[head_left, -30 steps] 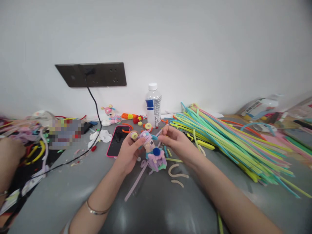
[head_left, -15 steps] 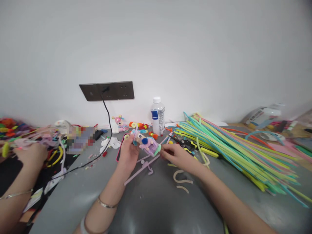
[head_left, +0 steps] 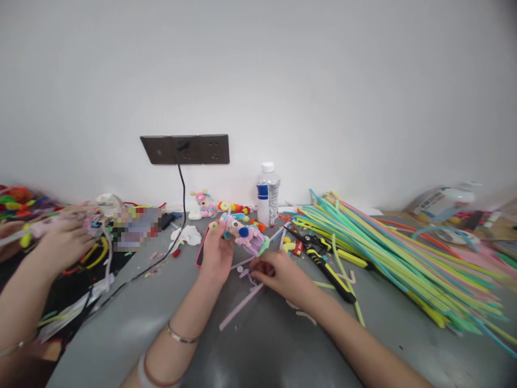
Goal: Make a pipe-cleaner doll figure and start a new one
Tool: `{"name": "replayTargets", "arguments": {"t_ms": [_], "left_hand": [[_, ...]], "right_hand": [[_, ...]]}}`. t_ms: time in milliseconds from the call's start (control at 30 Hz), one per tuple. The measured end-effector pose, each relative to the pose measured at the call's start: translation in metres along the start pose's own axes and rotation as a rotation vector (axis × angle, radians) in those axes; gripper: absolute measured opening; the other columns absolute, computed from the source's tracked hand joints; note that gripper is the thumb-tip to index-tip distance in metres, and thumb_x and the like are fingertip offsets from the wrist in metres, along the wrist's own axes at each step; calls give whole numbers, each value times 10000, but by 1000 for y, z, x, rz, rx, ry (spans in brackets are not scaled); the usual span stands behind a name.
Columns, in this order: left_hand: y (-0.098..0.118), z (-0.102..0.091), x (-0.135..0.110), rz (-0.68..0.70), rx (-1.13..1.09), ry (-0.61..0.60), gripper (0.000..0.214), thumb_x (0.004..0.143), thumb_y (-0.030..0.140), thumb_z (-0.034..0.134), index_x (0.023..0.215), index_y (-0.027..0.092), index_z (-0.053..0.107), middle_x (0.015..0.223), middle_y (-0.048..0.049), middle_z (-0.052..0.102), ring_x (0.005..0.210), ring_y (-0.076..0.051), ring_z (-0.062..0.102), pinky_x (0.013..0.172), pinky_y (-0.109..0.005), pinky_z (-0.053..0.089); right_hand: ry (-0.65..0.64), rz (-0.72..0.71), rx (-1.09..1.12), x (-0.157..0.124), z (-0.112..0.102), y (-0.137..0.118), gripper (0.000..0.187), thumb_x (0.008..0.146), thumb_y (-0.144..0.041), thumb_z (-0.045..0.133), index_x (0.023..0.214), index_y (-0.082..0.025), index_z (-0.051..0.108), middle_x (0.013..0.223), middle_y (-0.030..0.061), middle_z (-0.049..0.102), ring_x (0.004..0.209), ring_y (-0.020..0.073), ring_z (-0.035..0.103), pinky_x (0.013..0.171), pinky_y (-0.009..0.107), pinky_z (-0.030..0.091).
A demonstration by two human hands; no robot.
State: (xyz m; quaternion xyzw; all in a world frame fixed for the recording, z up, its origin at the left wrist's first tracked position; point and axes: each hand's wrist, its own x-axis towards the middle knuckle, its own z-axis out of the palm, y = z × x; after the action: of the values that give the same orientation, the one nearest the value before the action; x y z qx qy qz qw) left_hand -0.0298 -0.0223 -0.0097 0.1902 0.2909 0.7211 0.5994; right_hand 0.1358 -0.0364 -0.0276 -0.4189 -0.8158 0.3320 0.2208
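Since the earlier frame, the right hand [head_left: 283, 275] has slipped down and leftward, away from the foot of the fuzzy figure [head_left: 248, 235], and its wrist now leaves the black-and-yellow pliers [head_left: 330, 274] in plain sight.

At the far left of the frame, a co-worker's hand [head_left: 64, 245] rests over coloured scraps. Left of centre, the person's left hand [head_left: 216, 256] has thumb and fingers clamped on the figure's head end, with a pink-edged phone [head_left: 201, 253] partly behind it.

Near the middle of the frame, held above the gray tabletop [head_left: 226, 355], the figure tilts, its long axis running from the head at upper left down to the green base at lower right. That base points toward the right hand, so the left hand is nearer the head and the right nearer the base. From the right fingertips, the figure lies just above. Those fingers are bent close together beside a curled lilac strip [head_left: 241, 308]; whether they pinch anything I cannot tell at this blur.

Farther right lies the bundle of coloured stems [head_left: 388, 253].
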Motion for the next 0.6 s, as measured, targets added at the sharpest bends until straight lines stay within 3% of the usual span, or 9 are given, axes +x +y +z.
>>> {"name": "replayTargets", "arguments": {"t_ms": [133,233,300,400,467,600], "left_hand": [[0,0,1,21,-45,35,245,675,263,834,801,154,654,748,24,711,662,-86,659,613,-176,520],[0,-2,1,24,-68,24,240,682,257,830,808,150,656,746,18,713,659,-88,659,615,-182,525],[-1,-2,1,30,-74,23,240,674,245,834,801,149,654,740,18,713,650,-90,658,599,-180,519],[-2,-2,1,48,-83,30,230,671,224,832,793,147,653,742,13,715,650,-92,663,586,-173,507],[-2,-1,2,49,-98,44,208,683,210,820,792,144,656,738,10,715,646,-91,667,592,-171,508],[-1,-2,4,56,-113,72,145,721,193,787,785,147,665,733,12,719,632,-88,667,608,-173,520]], "right_hand": [[-2,-111,-151,-1,7,-13,183,920,-236,616,1043,-267,749,988,57,723,888,205,644,849,367,369],[-84,-162,-222,-3,6,-20,228,980,-243,521,1020,-245,745,979,63,711,918,201,633,870,380,357],[-93,-156,-246,-4,5,-19,258,991,-268,502,932,-212,747,919,64,705,872,189,633,868,379,370],[-4,-158,-246,-3,5,-10,201,954,-235,560,872,-189,737,913,72,696,873,196,636,856,363,419],[34,-215,-201,-2,7,-5,165,928,-163,575,908,-182,738,979,87,691,936,201,642,856,336,466],[-26,-391,-134,-1,12,-6,297,940,-75,484,1088,-182,718,1143,101,691,1066,192,637,932,308,505]]}}
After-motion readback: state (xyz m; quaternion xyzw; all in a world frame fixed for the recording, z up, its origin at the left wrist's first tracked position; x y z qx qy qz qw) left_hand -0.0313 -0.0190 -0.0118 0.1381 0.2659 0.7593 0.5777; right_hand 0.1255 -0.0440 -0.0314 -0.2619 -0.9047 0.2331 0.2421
